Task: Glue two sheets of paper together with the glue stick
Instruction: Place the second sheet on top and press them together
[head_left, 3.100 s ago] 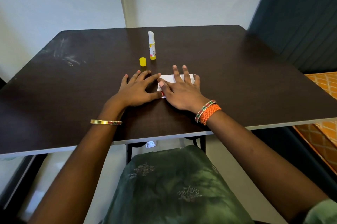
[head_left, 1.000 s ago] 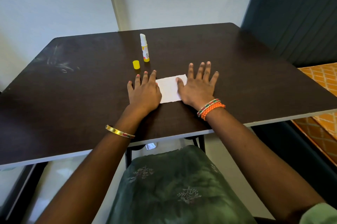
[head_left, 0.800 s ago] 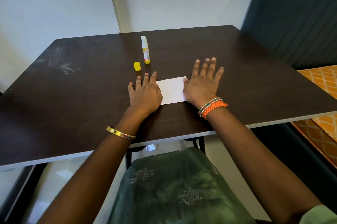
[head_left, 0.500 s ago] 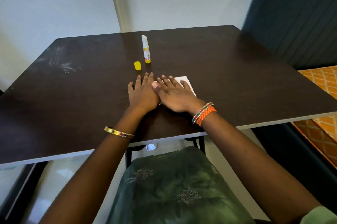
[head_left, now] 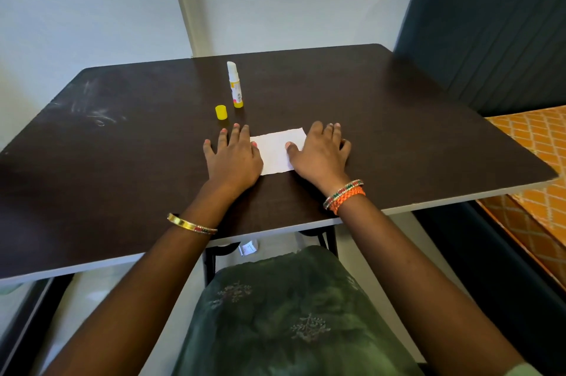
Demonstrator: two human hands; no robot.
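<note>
On the dark tabletop, near its front edge, the white paper lies flat between my two hands, and I cannot tell from this view whether it is one sheet or two stacked. My left hand rests palm down on the paper's left edge, its fingers straight and close together, pointing away from me. My right hand lies palm down over the paper's right edge, its thumb on the sheet and its fingers slightly bent, close together, holding nothing. Half a second ago the right hand lay across the middle of the paper with its fingertips against the left hand, hiding nearly all of the sheet; now it has swept out to the right and most of the paper shows again. The left hand has hardly moved in that time. The glue stick stands upright beyond the left hand, uncapped, its white tip showing at the top, and its yellow cap sits just beside it to the left, nearer to me; neither has shifted since the earlier frames. A gold bangle rings my left wrist and orange bracelets my right. A dark upholstered seat back rises past the tabletop's right corner.
</note>
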